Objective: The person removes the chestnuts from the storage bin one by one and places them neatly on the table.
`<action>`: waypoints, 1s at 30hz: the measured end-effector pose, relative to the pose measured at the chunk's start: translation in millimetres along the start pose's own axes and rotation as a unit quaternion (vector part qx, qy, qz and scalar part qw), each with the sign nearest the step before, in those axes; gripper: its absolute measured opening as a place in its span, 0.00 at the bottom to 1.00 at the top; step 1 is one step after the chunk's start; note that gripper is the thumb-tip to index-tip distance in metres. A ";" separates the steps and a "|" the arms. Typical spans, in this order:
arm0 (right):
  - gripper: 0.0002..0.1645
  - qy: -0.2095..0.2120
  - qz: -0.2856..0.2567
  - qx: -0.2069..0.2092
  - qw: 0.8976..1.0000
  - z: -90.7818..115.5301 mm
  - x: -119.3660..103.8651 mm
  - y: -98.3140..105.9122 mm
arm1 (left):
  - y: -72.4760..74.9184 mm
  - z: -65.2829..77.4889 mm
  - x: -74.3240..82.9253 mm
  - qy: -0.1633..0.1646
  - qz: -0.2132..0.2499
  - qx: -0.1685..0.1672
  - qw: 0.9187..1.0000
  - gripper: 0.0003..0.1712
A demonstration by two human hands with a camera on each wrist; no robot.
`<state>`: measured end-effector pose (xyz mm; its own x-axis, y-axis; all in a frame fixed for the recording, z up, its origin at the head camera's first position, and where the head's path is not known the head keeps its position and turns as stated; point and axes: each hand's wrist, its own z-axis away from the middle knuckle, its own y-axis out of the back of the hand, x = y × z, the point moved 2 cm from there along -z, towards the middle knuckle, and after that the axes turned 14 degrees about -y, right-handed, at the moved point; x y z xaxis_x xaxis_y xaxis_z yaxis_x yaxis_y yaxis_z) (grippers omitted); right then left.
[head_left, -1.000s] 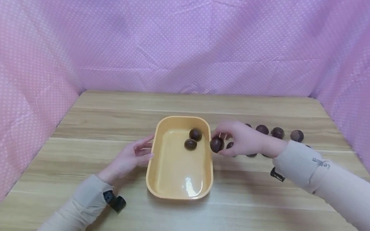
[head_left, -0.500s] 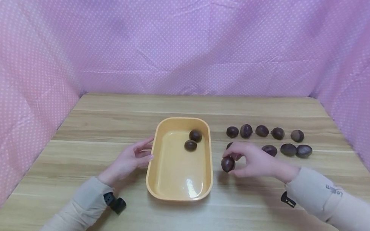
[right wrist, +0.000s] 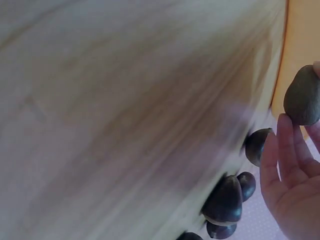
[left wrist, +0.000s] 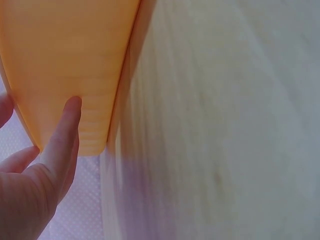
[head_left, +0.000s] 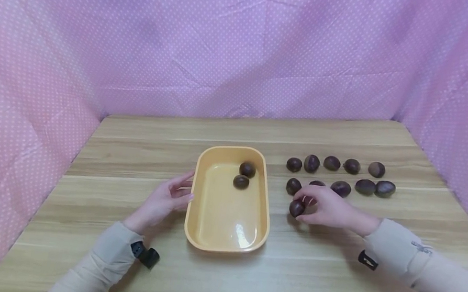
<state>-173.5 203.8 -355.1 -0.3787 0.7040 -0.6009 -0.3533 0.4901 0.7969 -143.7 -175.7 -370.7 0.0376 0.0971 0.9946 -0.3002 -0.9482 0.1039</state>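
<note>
My left hand (head_left: 164, 201) rests its outstretched fingers against the left side of a yellow plastic tray (head_left: 193, 209). In the left wrist view one fingertip (left wrist: 73, 102) presses the tray's outer wall (left wrist: 100, 75). Two dark brown chestnuts (head_left: 247, 169) lie inside, near the tray's far right corner. To the right of the tray, my right hand (head_left: 326, 208) pinches another chestnut (head_left: 296, 208) between thumb and fingers, low over the table. The right wrist view shows this held chestnut (right wrist: 303, 95) at the fingertips. Just beyond the hand is a chestnut (head_left: 293, 186); its neighbour (head_left: 317, 182) is partly hidden.
Several chestnuts (head_left: 331, 163) form a back row on the wooden table (head_left: 301, 279), right of the tray. A nearer row includes two chestnuts side by side (head_left: 365, 187). Pink dotted cloth (head_left: 245, 46) hangs around the table's back and sides.
My right hand, still pinching the chestnut, has moved from the tray's right rim toward me and to the right, uncovering the rows. The left hand and tray stay in place.
</note>
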 end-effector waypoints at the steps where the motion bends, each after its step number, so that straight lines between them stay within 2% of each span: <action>1: 0.20 -0.010 0.002 0.000 1.000 -0.3 1.1 -0.4 | 0.0 -0.1 0.3 0.002 0.001 0.001 1.000 0.40; 6: 0.19 -0.035 0.023 0.002 0.999 -2.4 6.5 -4.5 | 0.4 0.0 0.7 0.001 0.006 0.002 1.000 0.40; 22: 0.19 -0.024 0.034 -0.002 0.999 -0.5 8.7 -9.5 | -0.3 1.6 0.6 0.008 0.003 0.001 1.000 0.40; 30: 0.18 -0.037 0.051 -0.006 0.998 -2.1 8.9 -12.1 | -0.6 2.0 2.7 -0.001 -0.005 0.001 1.000 0.40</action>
<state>-174.3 203.1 -370.2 -0.3484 0.7866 -0.5098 -0.3263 0.4081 0.8526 -141.6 -175.5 -368.1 0.0426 0.1059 0.9935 -0.2972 -0.9480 0.1138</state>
